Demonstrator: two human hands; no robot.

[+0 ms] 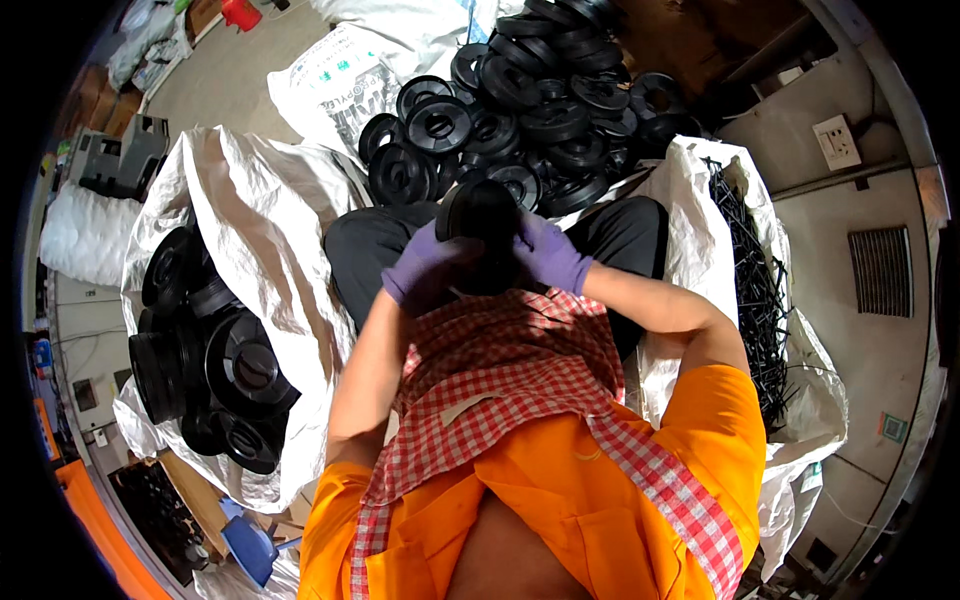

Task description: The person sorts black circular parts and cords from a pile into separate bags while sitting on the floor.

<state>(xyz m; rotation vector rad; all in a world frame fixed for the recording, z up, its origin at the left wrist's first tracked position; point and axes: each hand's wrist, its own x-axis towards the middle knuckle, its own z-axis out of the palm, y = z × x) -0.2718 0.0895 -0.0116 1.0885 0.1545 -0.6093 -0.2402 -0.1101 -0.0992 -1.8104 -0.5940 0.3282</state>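
Note:
A black round plastic disc-shaped part is held up on edge above my lap. My left hand, in a purple glove, is closed on its left side. On the right, my right hand, gloved the same, grips the opposite edge; some of its fingertips are hidden behind the dark part. Just beyond my hands lies a big heap of black plastic discs with round centres, piled on white sacking.
At my left, an open white woven sack contains several black flanged parts. Another white sack at my right is full of thin black plastic strips. A blue plastic object sits at the lower left. A wall socket is at the right.

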